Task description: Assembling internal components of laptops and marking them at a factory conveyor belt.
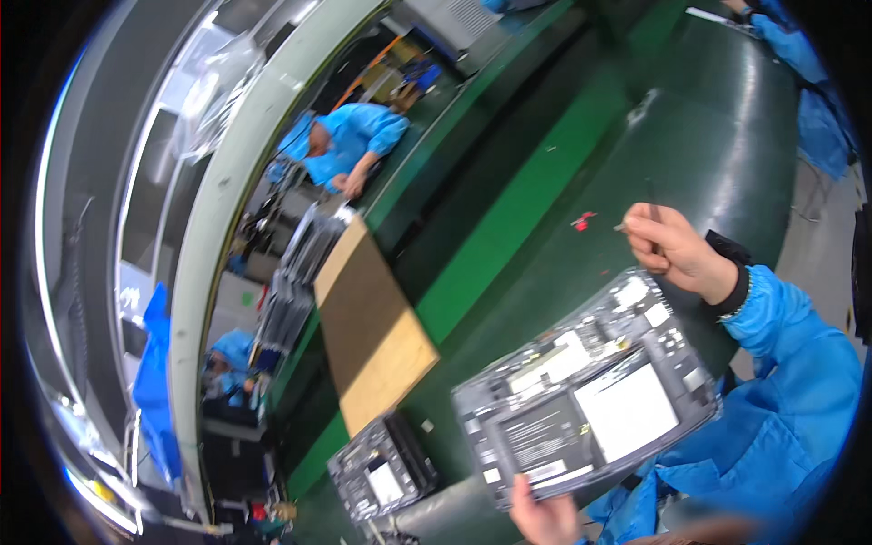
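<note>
An opened tablet-like device (581, 363) shows its dark inside, with a circuit board along one long side, a black battery and a large white patch. My left hand (545, 520) is closed on its lower edge and holds it tilted over the green work surface. Beyond its far right corner, my right hand (670, 243) is raised with fingers pinched. A thin item, perhaps a slim tool, pokes out from those fingers; its kind is too blurred to name. Small red scraps (583, 221) lie on the surface, left of the right hand.
A stack of similar opened devices (383, 468) sits at the lower left, beside a brown board (372, 322). The green work surface (536, 254) runs diagonally away. Along its far side are stacked dark devices (289, 282) and a person in blue (350, 141). Another person's sleeve (788, 41) shows at upper right.
</note>
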Available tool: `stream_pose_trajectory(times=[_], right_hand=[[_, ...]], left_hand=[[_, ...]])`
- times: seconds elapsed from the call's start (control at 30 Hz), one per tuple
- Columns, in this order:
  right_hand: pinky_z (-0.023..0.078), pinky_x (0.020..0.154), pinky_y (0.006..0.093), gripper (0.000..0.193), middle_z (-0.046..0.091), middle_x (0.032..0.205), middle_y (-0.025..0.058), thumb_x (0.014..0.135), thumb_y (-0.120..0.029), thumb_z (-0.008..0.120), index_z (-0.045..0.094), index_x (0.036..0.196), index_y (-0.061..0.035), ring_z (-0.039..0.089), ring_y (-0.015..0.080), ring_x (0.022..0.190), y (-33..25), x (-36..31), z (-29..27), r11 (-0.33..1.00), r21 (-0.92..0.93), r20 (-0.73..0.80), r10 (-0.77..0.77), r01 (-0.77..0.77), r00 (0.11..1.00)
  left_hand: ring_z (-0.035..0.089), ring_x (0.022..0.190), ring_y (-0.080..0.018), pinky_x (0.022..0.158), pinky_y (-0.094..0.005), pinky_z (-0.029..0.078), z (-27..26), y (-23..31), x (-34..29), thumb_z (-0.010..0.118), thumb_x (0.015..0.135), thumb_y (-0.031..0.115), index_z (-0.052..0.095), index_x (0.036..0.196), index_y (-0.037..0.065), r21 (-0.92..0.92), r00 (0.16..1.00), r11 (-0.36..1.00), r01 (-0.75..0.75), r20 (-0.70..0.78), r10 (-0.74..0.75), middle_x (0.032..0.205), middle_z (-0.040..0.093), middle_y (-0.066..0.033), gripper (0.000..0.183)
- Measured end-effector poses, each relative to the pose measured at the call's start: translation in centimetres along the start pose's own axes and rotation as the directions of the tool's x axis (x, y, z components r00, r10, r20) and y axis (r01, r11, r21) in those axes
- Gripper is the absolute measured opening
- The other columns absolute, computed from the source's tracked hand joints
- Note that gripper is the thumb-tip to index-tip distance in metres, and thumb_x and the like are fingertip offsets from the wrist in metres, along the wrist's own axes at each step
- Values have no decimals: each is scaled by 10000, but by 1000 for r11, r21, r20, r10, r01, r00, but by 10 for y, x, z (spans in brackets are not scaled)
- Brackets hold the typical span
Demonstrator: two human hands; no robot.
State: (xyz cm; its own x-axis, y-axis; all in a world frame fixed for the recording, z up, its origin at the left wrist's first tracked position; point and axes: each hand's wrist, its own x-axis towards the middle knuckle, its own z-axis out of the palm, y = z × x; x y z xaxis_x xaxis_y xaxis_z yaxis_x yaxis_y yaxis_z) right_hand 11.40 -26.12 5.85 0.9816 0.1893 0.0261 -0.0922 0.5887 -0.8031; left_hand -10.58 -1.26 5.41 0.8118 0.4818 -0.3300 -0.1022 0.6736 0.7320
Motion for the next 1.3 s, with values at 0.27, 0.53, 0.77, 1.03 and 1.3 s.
stream_pose_trajectory(times=[0.27,0.53,0.77,1.03,1.3], right_hand=[[240,397,178,137,457,637,-10,901,-154,558,536,880,-21,341,27,477,-23,-17,-46,966,-250,-119,-103,70,988],[277,401,176,138,500,641,21,885,-144,586,555,860,-12,390,32,481,-10,-21,-55,946,-317,-75,43,-64,996],[354,480,183,148,533,678,-6,882,-172,604,574,884,-27,447,28,565,-7,-13,-37,882,-464,86,140,-85,986],[434,536,300,231,599,671,103,886,-237,591,588,956,-17,587,148,597,20,-30,8,628,-736,492,242,252,836],[484,582,333,186,638,831,72,802,-124,640,596,976,-74,627,248,689,57,-38,14,634,-598,684,84,491,725]], left_hand=[[535,1072,-213,931,-359,449,19,-83,-2,464,937,144,461,1238,-6,-15,991,992,126,51,-125,1186,550,-131,336],[446,1190,-248,1021,-428,371,32,-92,-2,451,958,209,409,1295,12,-61,979,979,194,69,-190,1293,477,-123,393],[529,1127,-240,967,-366,418,6,-59,-8,496,940,285,440,1288,-2,370,506,642,671,405,-762,1166,574,-148,454],[539,780,-107,723,-226,423,58,-28,59,444,965,209,629,925,-19,822,856,488,-295,454,-247,828,616,-55,296],[490,736,-89,691,-220,403,55,-44,74,441,972,232,600,921,-30,752,845,652,-95,408,-347,799,576,-29,311]])
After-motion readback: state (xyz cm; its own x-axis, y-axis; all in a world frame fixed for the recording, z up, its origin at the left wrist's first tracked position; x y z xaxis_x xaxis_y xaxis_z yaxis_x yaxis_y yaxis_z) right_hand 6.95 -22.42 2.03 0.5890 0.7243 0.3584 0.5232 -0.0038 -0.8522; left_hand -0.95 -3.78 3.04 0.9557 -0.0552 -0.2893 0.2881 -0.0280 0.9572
